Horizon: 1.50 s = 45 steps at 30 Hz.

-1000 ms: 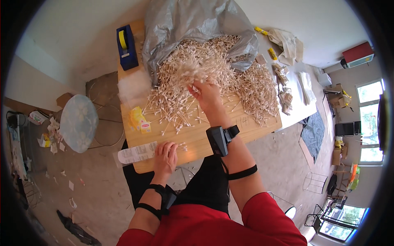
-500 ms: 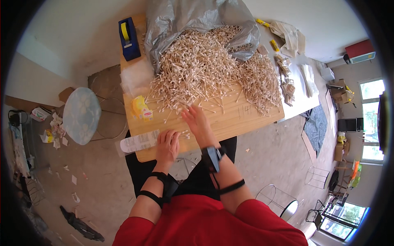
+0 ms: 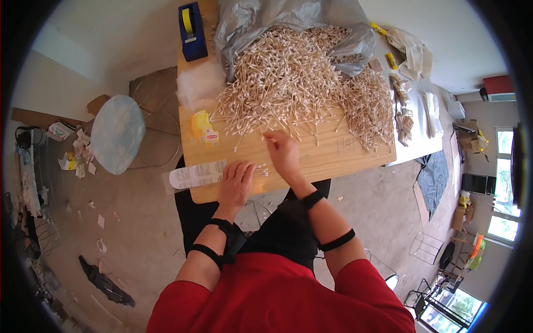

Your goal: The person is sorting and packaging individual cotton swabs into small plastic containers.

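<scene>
We see a wooden desk [image 3: 355,158], its near edge running just in front of our lap, w/ bare wood only along that front strip. Biggest thing on it: a grey plastic bag [image 3: 250,22] lying open at the far side, spilling a big heap of cotton swabs [image 3: 288,77] across approx. the whole middle; a second spread of swabs [image 3: 369,105] reaches toward the right edge. Left of the bag, a blue tape dispenser [image 3: 191,30] w/ a yellow roll stands near the far left corner. A clear plastic sheet [image 3: 197,86] lies below it, then a yellow packet [image 3: 202,130].

At the front left edge a flat white packet [image 3: 194,175] overhangs the desk corner. Our left hand [image 3: 236,183] lies flat, fingers spread, on that packet's right end, touching a small bundle of swabs [image 3: 260,171] lined up beside it. Our right hand [image 3: 282,152] hovers at the heap's near fringe, fingers curled together; can't tell if it pinches any swabs.

Left of the desk, a round pale-blue stool [image 3: 116,133] stands on the concrete floor [image 3: 139,233], open room around it.
</scene>
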{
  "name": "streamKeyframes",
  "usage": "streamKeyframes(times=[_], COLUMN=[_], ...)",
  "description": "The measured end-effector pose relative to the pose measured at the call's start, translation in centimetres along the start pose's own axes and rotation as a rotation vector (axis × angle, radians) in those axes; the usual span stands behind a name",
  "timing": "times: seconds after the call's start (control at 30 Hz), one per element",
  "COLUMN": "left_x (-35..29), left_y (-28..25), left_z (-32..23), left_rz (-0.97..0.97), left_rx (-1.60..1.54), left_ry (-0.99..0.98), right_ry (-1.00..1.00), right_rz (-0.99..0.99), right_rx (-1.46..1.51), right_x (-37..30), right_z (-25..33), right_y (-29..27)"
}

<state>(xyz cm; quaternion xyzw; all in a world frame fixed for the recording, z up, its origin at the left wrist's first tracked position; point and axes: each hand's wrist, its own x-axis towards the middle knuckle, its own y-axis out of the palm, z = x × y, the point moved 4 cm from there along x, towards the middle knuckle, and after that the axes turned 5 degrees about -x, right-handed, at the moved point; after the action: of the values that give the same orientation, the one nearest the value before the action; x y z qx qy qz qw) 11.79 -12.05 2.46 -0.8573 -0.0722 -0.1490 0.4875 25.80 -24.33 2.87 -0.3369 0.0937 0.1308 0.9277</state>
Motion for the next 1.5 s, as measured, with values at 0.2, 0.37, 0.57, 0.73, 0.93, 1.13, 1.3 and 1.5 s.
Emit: streamKeyframes(times=[0.2, 0.37, 0.57, 0.73, 0.93, 1.13, 1.3, 1.5], left_x=[-0.5, -0.9, -0.7, 0.0, -0.5, -0.5, -0.5, -0.5], left_y=[0.2, 0.1, -0.3, -0.3, -0.3, -0.1, -0.1, -0.1], left_z=[0.3, 0.3, 0.5, 0.3, 0.3, 0.2, 0.4, 0.1], left_rz=[-0.010, -0.025, 0.049, 0.019, 0.010, 0.013, 0.021, 0.018], left_rx=[0.005, 0.032, -0.001, 0.017, 0.054, 0.036, 0.027, 0.037], left_ry=[0.005, -0.004, -0.036, -0.018, -0.013, -0.023, -0.023, -0.026], right_ry=[-0.810, -0.610, -0.455, -0.605, -0.346, -0.486, -0.508, -0.533], right_rz=[0.066, -0.025, -0.185, -0.102, 0.008, 0.014, -0.034, -0.046], right_rx=[-0.475, -0.177, -0.213, -0.292, -0.227, -0.337, -0.282, -0.278], right_x=[-0.8, -3.7, -5.8, -3.3, -2.2, -2.7, -3.1, -3.2], right_z=[3.6, -0.1, 0.1, 0.6, 0.2, 0.4, 0.6, -0.5], right_y=[4.5, 2.4, -0.3, 1.4, 1.1, 1.9, 1.7, 1.8])
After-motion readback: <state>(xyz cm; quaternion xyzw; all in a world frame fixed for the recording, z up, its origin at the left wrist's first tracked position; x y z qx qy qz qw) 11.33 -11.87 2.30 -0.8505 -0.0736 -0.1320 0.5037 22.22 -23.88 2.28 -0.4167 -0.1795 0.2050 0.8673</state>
